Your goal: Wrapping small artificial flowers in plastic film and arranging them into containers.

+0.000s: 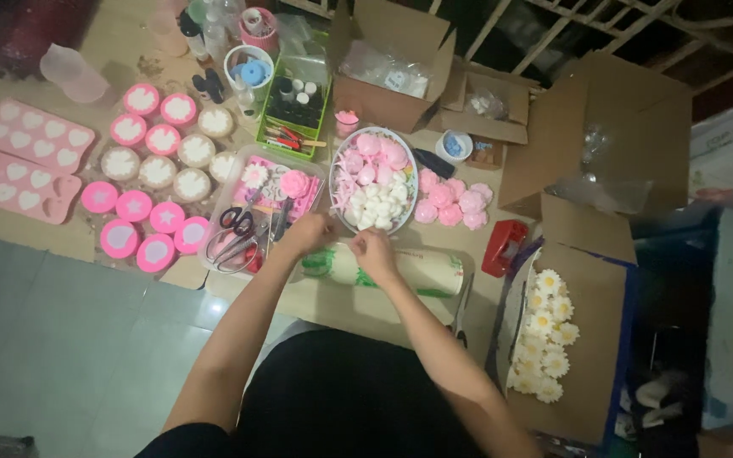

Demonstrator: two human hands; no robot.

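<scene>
My left hand [311,232] and my right hand [373,252] meet close together over a white roll of wrapping material [422,273] lying on the cardboard work surface. Both have their fingers pinched around something small that I cannot make out. Just beyond them stands a round bowl [340,161] filled with pink and white flower-shaped pieces. A clear tray [214,222] with black-handled scissors [237,222] and pink flowers lies next to my left hand.
Pink heart moulds [23,161] and round pink and cream moulds [156,157] lie at the left. Pink roses [454,203] and a red tape dispenser [504,246] sit at the right. Open cardboard boxes [591,136] stand behind; a box lid with white daisies [546,335] lies right.
</scene>
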